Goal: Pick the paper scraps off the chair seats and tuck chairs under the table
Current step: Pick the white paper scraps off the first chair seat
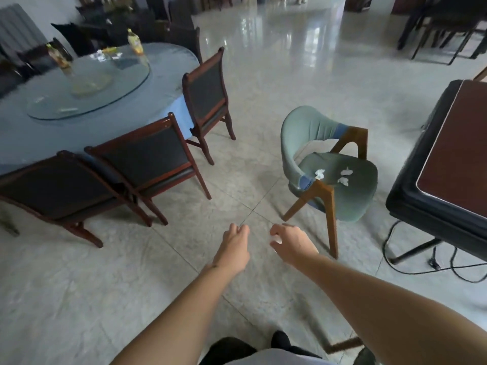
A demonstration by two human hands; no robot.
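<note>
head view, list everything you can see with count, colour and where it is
round table: 1, blue cloth, far left
glass turntable: 1, clear, on the round table
bottles: 2, yellowish, on the turntable
wooden chairs: 3, dark red-brown, tucked at the round table
armchair: 1, green, standing alone right of centre
paper scraps: 3, white, on the armchair seat
square table: 1, black rim, brown top, right edge
cables: black, on the floor under the square table
hands: 2, bare, low centre, over the floor; right hand may hold something white

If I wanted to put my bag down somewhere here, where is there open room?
Bare room: the floor between the green chair and the dark chairs, and the brown tabletop at right. Crowded: the green seat holds paper scraps; the glass turntable carries bottles.
</note>
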